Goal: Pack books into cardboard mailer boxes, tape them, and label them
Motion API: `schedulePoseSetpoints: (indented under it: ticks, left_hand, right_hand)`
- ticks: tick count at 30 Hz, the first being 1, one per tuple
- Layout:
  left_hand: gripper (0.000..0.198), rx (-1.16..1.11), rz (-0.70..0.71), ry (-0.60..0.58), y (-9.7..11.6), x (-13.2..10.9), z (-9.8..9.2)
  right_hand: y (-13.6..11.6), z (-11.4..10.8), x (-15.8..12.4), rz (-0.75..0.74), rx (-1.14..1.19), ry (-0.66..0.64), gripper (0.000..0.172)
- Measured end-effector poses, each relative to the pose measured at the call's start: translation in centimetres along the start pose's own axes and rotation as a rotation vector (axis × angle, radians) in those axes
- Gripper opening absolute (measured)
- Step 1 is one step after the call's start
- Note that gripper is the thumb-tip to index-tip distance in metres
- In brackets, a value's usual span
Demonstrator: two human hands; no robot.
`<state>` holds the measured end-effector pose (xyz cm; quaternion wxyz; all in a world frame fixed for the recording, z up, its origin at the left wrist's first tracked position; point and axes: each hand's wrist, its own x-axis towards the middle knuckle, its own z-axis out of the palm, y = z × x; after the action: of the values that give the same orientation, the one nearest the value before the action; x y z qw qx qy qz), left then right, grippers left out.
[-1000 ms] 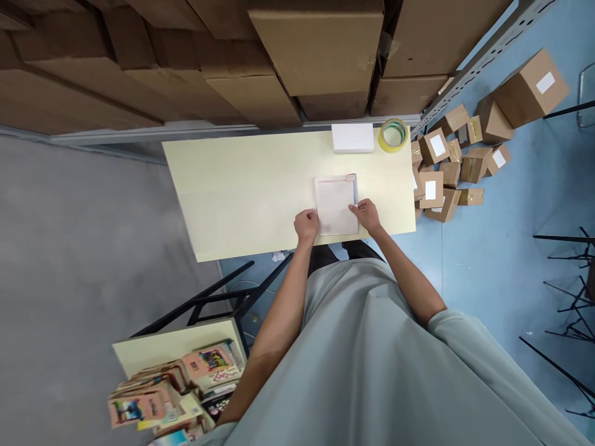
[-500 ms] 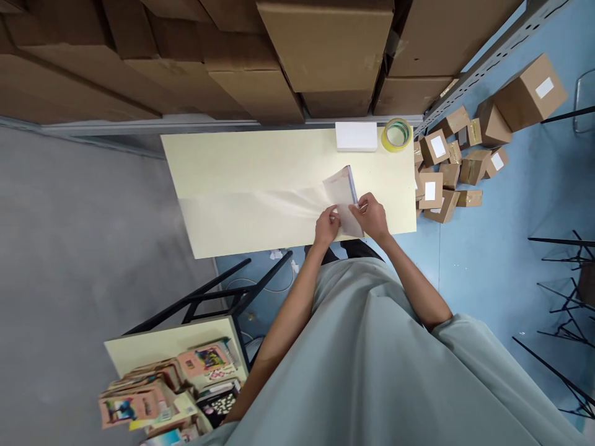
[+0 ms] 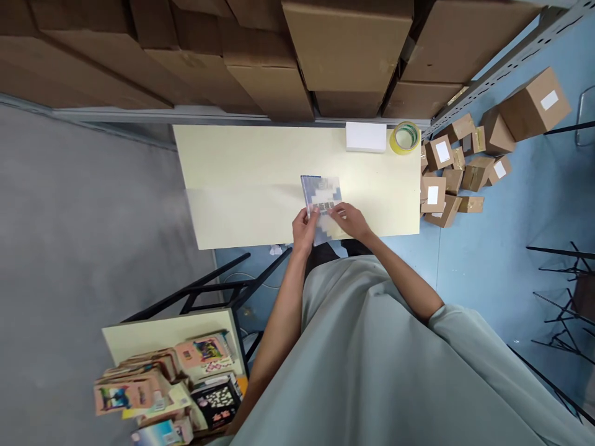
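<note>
A thin book (image 3: 328,191) with a blue and white cover is held tilted over the near edge of the cream table. My left hand (image 3: 304,230) grips its left edge, thumb on the front. My right hand (image 3: 349,220) has its fingers bent and pinched at the right side of the cover, partly over the dark printed title. The lower part of the book reaches past my fingers toward the table's front edge. Its back is hidden.
On the table (image 3: 232,186), a white box (image 3: 365,137) and a roll of yellow tape (image 3: 405,137) stand at the back right. Large cartons (image 3: 348,46) fill the shelf behind. Small parcels (image 3: 432,193) lie to the right. Stacked books (image 3: 204,353) rest on a lower table at left.
The book has turned from its pale side to its blue and white cover and moved left. Both hands moved left with it. The pale sheet stretching left across the table no longer shows clearly.
</note>
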<state>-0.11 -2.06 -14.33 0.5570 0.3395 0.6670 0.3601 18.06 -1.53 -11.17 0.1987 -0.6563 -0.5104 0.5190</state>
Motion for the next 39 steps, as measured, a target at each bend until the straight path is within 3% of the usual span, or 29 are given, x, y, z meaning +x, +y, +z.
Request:
schedulePoseSetpoints:
  ticks: [4, 11, 14, 18, 20, 25, 28, 31, 36, 39]
  left_hand:
    - [0.047, 0.103, -0.005, -0.034, -1.1, 1.6, -0.9]
    - [0.047, 0.105, -0.139, -0.062, -2.9, 4.2, 0.5]
    - [0.033, 0.199, -0.143, 0.026, -3.1, 4.3, 1.2]
    - [0.017, 0.365, -0.037, 0.167, -3.3, 3.4, 1.9]
    - [0.018, 0.452, -0.015, 0.193, -3.4, 2.9, 2.0]
    - [0.033, 0.666, 0.094, 0.205, -3.0, 2.0, 1.4]
    - [0.052, 0.685, 0.186, 0.102, -2.5, 1.4, 1.2]
    - [0.048, 0.679, 0.218, 0.047, -2.0, 0.7, 1.6]
    - [0.048, 0.676, 0.174, 0.168, -1.4, 0.4, 2.1]
    - [0.037, 0.571, 0.123, 0.085, -0.7, 1.0, 0.9]
  right_hand:
    - [3.8, -0.4, 1.7, 0.298, -0.001, 0.115, 0.031]
    - [5.7, -0.3, 1.2, 0.333, 0.166, 0.122, 0.040]
    - [5.5, -0.2, 1.2, 0.333, 0.081, 0.143, 0.033]
    - [5.0, 0.4, 1.6, 0.340, -0.037, 0.200, 0.028]
    - [4.7, 0.7, 1.8, 0.358, -0.039, 0.201, 0.028]
    - [4.4, 1.0, 2.0, 0.411, 0.021, 0.183, 0.030]
    - [4.2, 1.3, 1.9, 0.403, 0.029, 0.172, 0.029]
    - [3.7, 1.7, 1.7, 0.408, 0.034, 0.190, 0.025]
    - [1.9, 1.9, 0.9, 0.374, 0.087, 0.216, 0.016]
    - [-0.2, 2.2, 0.1, 0.271, 0.064, 0.221, 0.015]
